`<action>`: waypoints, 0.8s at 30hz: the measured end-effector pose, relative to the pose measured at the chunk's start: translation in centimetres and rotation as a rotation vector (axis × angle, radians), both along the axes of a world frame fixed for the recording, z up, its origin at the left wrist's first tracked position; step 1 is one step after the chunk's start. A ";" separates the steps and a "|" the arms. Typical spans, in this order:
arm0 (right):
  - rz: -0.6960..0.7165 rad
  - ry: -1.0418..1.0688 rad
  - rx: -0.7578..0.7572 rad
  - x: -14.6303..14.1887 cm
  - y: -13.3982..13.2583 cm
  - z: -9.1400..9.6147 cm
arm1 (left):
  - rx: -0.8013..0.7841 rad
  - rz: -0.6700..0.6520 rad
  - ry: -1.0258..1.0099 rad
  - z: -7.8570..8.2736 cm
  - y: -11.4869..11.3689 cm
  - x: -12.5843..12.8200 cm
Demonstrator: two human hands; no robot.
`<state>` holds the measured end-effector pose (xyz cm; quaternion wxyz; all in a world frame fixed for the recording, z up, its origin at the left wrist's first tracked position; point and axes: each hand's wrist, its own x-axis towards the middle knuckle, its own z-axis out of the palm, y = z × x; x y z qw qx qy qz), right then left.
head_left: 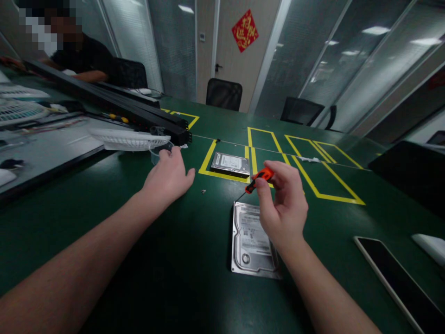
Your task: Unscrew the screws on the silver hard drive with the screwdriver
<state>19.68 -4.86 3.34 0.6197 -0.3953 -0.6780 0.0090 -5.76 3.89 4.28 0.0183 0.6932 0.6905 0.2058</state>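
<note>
My right hand [285,204] grips a small red-and-black screwdriver [260,178] between thumb and fingers. The thin shaft slants down to the far left corner of a silver hard drive [245,241], which lies flat, label up, on the green table. Part of this drive is hidden behind the hand. My left hand [168,174] is held over the table at a clear plastic cup [155,150], its thumb spread to the right and its fingertips by the rim. Whether they touch the cup is unclear. Tiny screws [203,191] lie on the table between the hands.
Another hard drive [230,163] lies in a yellow taped rectangle further back. Black bars [139,111], a white grille-like part [128,139] and a grey tray [62,144] fill the left side. A phone [392,273] lies at right. A person [86,58] sits at the far left.
</note>
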 end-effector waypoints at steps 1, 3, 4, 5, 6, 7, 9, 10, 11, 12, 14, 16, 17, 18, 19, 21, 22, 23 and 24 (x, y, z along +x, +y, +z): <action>0.001 0.001 -0.001 0.0 0.0 0.0 | 0.011 -0.003 -0.003 0.0 0.0 0.0; 0.002 0.001 -0.001 0.0 0.0 -0.1 | 0.038 -0.012 -0.005 0.1 -0.2 0.0; 0.001 0.000 0.000 0.0 0.1 -0.1 | 0.053 -0.019 -0.008 0.1 -0.2 0.0; -0.001 -0.003 0.003 0.0 0.1 -0.1 | 0.068 -0.031 -0.014 0.1 -0.3 0.1; -0.005 -0.006 0.007 0.0 0.1 -0.1 | 0.082 -0.046 -0.023 0.1 -0.4 0.2; -0.009 -0.010 0.010 0.0 0.1 -0.1 | 0.097 -0.064 -0.036 0.1 -0.4 0.3; -0.016 -0.016 0.010 0.0 0.1 -0.1 | 0.120 -0.110 -0.073 -0.1 -0.4 0.4; -0.017 -0.017 0.007 0.0 0.1 -0.1 | 0.127 -0.132 -0.097 -0.2 -0.4 0.5; -0.016 -0.016 0.005 0.0 0.1 -0.1 | 0.132 -0.153 -0.121 -0.3 -0.3 0.6; -0.015 -0.015 0.003 0.0 0.1 -0.1 | 0.134 -0.170 -0.146 -0.4 -0.2 0.6; -0.013 -0.012 0.003 0.0 0.1 0.0 | 0.134 -0.192 -0.187 -0.7 -0.1 0.6; -0.012 -0.011 0.003 0.0 0.1 0.0 | 0.149 -0.210 -0.213 -0.8 -0.1 0.7; -0.011 -0.011 0.002 -0.1 0.1 0.0 | 0.163 -0.227 -0.220 -0.8 -0.2 0.8; -0.011 -0.011 0.001 -0.1 0.1 0.0 | 0.188 -0.246 -0.227 -0.8 -0.4 1.0; -0.011 -0.011 0.001 -0.1 0.1 0.0 | 0.208 -0.283 -0.229 -0.7 -0.6 1.2; -0.012 -0.016 0.004 -0.1 0.1 -0.1 | 0.227 -0.413 -0.215 -0.6 -1.2 1.7; -0.015 -0.017 0.008 0.0 0.2 -0.2 | 0.217 -0.495 -0.205 -0.6 -1.5 2.0; -0.021 -0.017 0.014 0.0 0.2 -0.3 | 0.191 -0.583 -0.197 -0.7 -1.8 2.3; -0.026 -0.018 0.021 0.0 0.2 -0.3 | 0.145 -0.677 -0.198 -0.8 -2.1 2.7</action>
